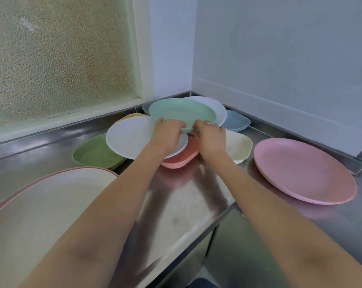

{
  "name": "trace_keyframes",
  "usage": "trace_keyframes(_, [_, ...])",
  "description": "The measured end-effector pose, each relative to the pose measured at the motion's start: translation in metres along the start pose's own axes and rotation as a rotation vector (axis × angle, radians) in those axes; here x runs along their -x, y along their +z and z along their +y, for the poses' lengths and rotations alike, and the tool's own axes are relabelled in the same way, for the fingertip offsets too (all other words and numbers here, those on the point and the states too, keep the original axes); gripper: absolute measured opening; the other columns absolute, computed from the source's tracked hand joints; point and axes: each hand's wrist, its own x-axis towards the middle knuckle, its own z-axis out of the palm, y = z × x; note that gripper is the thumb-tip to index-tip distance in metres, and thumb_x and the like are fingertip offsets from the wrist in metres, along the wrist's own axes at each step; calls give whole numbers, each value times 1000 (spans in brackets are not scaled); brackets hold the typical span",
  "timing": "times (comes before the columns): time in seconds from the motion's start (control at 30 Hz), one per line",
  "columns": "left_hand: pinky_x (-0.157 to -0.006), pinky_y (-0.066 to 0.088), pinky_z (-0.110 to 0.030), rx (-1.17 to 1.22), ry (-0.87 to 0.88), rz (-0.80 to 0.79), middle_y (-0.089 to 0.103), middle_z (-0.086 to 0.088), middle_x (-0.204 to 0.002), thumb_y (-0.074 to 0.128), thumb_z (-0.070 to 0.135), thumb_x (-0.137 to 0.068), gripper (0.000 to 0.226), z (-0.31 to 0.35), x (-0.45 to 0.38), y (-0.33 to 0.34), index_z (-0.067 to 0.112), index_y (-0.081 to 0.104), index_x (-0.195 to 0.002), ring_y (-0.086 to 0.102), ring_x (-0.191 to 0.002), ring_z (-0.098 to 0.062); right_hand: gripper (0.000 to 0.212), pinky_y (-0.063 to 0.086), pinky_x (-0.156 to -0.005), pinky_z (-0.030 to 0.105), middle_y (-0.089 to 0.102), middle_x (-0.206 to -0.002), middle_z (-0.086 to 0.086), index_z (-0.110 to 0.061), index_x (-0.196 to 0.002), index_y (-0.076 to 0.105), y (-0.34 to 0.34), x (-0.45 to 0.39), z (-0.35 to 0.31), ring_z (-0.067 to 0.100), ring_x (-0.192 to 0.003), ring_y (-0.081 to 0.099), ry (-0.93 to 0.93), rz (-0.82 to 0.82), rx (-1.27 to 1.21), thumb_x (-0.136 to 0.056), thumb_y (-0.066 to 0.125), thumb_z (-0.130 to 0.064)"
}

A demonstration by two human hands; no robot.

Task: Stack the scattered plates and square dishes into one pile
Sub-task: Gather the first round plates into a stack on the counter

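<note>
Plates and square dishes lie spread over the stainless steel bench [188,196], and from the head view — the only one we have — we judge the stacking barely begun.

At the near left we see a large cream round plate [40,208] resting on a pink one whose rim [20,189] shows just beneath it; that is the one tidy pair. Towards the corner the rest overlap loosely. A mint-green round plate [182,111] sits over a white round plate [215,109], with a blue square dish [237,120] just beside them on the right. A second white round plate [132,136] leans across a green square dish [94,152] and a pink square dish [180,160]; a sliver of yellow dish [132,115] shows behind it, and a cream square dish [240,147] lies to the right. A large pink round plate [304,171] lies alone, well apart at the far right.

Our left hand [167,136] and right hand [211,138] meet at the near rim of the mint-green plate. Both look closed on that edge, though the fingers are partly hidden. We take the step in hand to be lifting or shifting this plate.

Nearly everything is left to do — the corner cluster must be untangled, and the lone pink plate brought in.
</note>
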Motion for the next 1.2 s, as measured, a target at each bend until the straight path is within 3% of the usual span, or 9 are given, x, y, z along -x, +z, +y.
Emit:
trace_keyframes(0.1, [-105,26,-35,12,47,40,65,-2,-85,44,4,-87,24,-3,5,-13,15,64,-94,59,-95,-28,10,28,-69,37,62,-87,9,-15,-90,56,-5,1,-5,34,-82,56,-57,79,45,-87,46,-15])
trace_keyframes(0.33, [-109,23,-35,-39,-10,92,70,0,-105,44,11,-90,24,-15,70,-48,21,62,-104,59,-103,-24,7,28,-65,36,63,-82,7,-16,-86,55,-19,43,-44,32,-75,55,-174,159,14,-87,48,-18])
trace_keyframes(0.53, [-67,29,-31,-14,-35,158,69,-8,-84,54,26,-89,17,-26,162,-103,20,69,-96,57,-87,-31,11,40,-56,37,63,-74,8,-10,-82,57,-47,107,-90,32,-64,55,-370,247,-151,-86,61,-20])
trace_keyframes(0.67, [-92,33,-27,221,-85,199,68,12,-74,51,49,-81,34,-46,226,-133,22,72,-80,57,-69,-9,19,42,-51,37,63,-74,8,-11,-82,58,-68,148,-126,32,-64,56,-513,238,-222,-89,45,-23])
trace_keyframes(0.77, [-82,38,-22,374,-303,366,67,13,-90,53,47,-80,30,-75,263,-147,25,71,-91,56,-74,-1,22,42,-47,33,62,-71,5,-12,-80,59,-75,177,-148,29,-62,58,-606,214,-236,-88,45,-26])
trace_keyframes(0.87, [-95,43,-24,530,-592,454,64,0,-116,60,34,-77,39,-110,292,-148,23,63,-114,61,-97,-10,24,44,-44,31,63,-71,4,-13,-79,61,-76,196,-159,28,-63,59,-656,173,-228,-87,43,-26])
trace_keyframes(0.97, [-103,35,-32,680,-777,416,53,-10,-135,62,16,-80,53,-129,310,-138,15,51,-132,49,-122,-23,17,45,-46,30,63,-72,2,-14,-79,62,-73,207,-163,26,-65,60,-706,94,-201,-86,49,-24])
trace_keyframes(1.1, [-105,35,-34,621,-812,323,50,-15,-138,56,-2,-79,59,-135,323,-119,7,45,-136,49,-124,-26,15,45,-65,34,62,-75,3,-14,-84,60,-70,206,-162,26,-74,58,-758,-90,-229,-89,53,-26])
trace_keyframes(1.2, [-109,36,-44,627,-819,332,51,-18,-137,46,-8,-77,61,-136,324,-115,5,42,-137,48,-126,-30,29,34,-76,32,61,-66,-4,-18,-82,62,-68,203,-154,19,-74,54,-713,-84,-253,-94,41,-36])
